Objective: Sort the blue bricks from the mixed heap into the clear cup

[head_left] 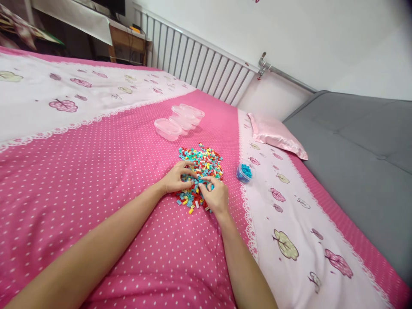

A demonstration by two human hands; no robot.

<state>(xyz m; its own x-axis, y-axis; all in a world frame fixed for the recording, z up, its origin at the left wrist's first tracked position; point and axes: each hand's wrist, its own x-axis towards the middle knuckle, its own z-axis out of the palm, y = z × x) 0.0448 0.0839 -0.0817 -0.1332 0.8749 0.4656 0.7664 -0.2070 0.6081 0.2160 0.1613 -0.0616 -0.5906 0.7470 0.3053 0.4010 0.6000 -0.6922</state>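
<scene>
A heap of small coloured pieces (pixel 203 162), red, blue, yellow and white, lies on the pink dotted bedspread (pixel 106 180). My left hand (pixel 175 177) rests on the heap's near left side with fingers curled and pinched among the pieces. My right hand (pixel 216 195) sits on the near right edge, fingers bent and pinched over the pieces. What each pinch holds is too small to make out. A small clear tub with blue pieces (pixel 245 171) stands just right of the heap.
Three clear plastic tubs (pixel 179 121) sit beyond the heap. A pink satin pillow (pixel 277 135) lies at the right, next to a grey sofa (pixel 360 163). A white radiator (pixel 199 64) lines the wall behind.
</scene>
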